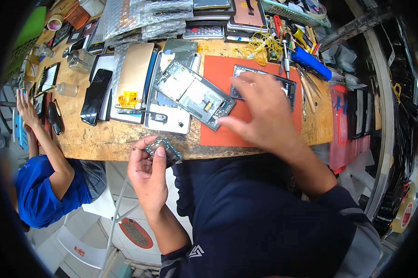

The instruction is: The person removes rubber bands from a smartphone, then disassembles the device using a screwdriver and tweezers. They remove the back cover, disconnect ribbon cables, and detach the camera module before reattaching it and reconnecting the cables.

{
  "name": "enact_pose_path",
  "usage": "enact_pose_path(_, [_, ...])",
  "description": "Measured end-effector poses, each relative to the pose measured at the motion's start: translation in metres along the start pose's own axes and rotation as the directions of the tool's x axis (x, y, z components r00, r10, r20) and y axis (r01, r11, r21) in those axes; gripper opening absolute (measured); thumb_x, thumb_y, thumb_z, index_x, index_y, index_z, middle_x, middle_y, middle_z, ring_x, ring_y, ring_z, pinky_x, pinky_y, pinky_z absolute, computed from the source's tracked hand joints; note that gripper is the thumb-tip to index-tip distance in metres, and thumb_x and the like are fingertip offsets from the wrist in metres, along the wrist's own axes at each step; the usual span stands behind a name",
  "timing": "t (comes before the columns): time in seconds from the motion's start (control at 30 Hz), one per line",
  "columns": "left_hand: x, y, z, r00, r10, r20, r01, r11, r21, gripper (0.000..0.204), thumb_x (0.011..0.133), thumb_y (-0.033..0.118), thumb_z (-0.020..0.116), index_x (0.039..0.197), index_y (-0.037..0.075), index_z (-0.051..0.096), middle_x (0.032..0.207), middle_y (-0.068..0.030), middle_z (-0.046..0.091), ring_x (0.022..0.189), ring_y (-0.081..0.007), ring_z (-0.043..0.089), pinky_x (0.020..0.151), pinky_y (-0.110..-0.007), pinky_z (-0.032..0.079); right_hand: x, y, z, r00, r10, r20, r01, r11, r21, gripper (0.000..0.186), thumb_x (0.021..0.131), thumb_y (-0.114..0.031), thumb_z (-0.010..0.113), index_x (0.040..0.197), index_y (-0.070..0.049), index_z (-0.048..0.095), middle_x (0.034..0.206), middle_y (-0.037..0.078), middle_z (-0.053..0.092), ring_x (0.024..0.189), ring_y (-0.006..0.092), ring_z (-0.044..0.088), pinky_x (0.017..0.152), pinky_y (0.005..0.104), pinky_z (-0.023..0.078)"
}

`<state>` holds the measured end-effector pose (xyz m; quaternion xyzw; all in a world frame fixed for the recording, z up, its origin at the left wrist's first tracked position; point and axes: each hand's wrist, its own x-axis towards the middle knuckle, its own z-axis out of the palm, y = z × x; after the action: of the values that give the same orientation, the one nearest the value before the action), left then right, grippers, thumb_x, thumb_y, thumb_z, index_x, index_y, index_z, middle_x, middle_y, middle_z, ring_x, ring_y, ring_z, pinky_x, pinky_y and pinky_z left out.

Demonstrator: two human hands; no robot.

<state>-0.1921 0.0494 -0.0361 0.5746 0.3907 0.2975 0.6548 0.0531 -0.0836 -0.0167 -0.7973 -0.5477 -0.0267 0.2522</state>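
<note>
Green circuit board point(163, 150) slanting down-right

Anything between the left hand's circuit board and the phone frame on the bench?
Head view: only bare wooden bench top lies between the small circuit board in the left hand and the opened phone frame.

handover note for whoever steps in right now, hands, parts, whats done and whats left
Left hand: pinching a small circuit board at the near edge of the wooden bench.
Right hand: open, fingers spread over the red mat, index tip at the opened phone frame, palm above a dark frame.
Done: the phone frame lies open with the board out of it.
Left: the board is not seated in any frame; tools lie at the far right.
</note>
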Motion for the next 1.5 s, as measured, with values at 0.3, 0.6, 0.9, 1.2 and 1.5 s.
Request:
enact_pose_path(0.3, [0.011,0.002,0.021,0.998,0.017,0.055,-0.018,1.0,0.021,0.024,0.104,0.006,0.069,0.127,0.001,0.064,0.099,0.0015,0.066,0.084,-0.0009,0.056,0.071,-0.017,0.043,-0.019,0.08,-0.036,0.979,-0.001,0.204,0.026,0.992,-0.12,0.083,0.078,-0.025,0.087,0.151,-0.004,0.052,0.13,0.017,0.062,0.12,0.0357,0.06,0.103,0.0474,0.046])
enact_pose_path(0.6, [0.005,-0.006,0.021,0.997,-0.004,0.083,-0.003,0.997,0.083,0.028,0.105,0.008,0.068,0.131,-0.001,0.062,0.101,-0.0008,0.067,0.087,-0.0035,0.06,0.077,-0.018,0.048,-0.047,0.052,-0.031,0.992,0.122,0.002,-0.118,0.96,-0.255,0.082,0.073,-0.03,0.087,0.144,-0.002,0.057,0.104,0.014,0.064,0.093,0.0339,0.063,0.083,0.0453,0.048])
enact_pose_path(0.9, [0.008,-0.001,0.056,0.986,-0.045,0.163,0.036,0.997,0.061,0.026,0.104,0.004,0.069,0.128,0.0,0.063,0.1,0.0005,0.068,0.086,-0.0021,0.058,0.074,-0.018,0.046,-0.084,0.008,-0.035,0.973,0.183,0.142,-0.149,0.964,-0.22,0.082,0.069,-0.035,0.087,0.138,0.001,0.059,0.098,0.012,0.055,0.091,0.0296,0.058,0.08,0.0429,0.045])
enact_pose_path(1.2, [0.0,0.006,0.098,0.963,-0.048,0.263,0.038,0.998,0.043,0.05,0.099,-0.003,0.071,0.145,0.0,0.052,0.105,0.0002,0.058,0.093,-0.0052,0.056,0.081,-0.021,0.048,-0.072,0.047,-0.059,0.974,0.228,0.012,-0.227,0.963,0.143,0.068,0.08,-0.036,0.088,0.133,-0.001,0.064,0.107,0.015,0.063,0.098,0.032,0.064,0.087,0.0427,0.052])
enact_pose_path(1.5, [0.02,0.006,0.14,0.871,0.103,0.48,-0.165,0.982,0.089,0.098,0.091,-0.016,0.062,0.17,0.008,0.009,0.126,-0.0127,0.055,0.114,-0.0182,0.058,0.101,-0.031,0.05,-0.015,0.083,-0.028,0.926,0.045,0.375,-0.335,0.556,0.761,0.034,0.098,-0.019,0.079,0.125,0.001,0.071,0.094,0.003,0.072,0.075,0.0046,0.061,0.065,0.0234,0.051])
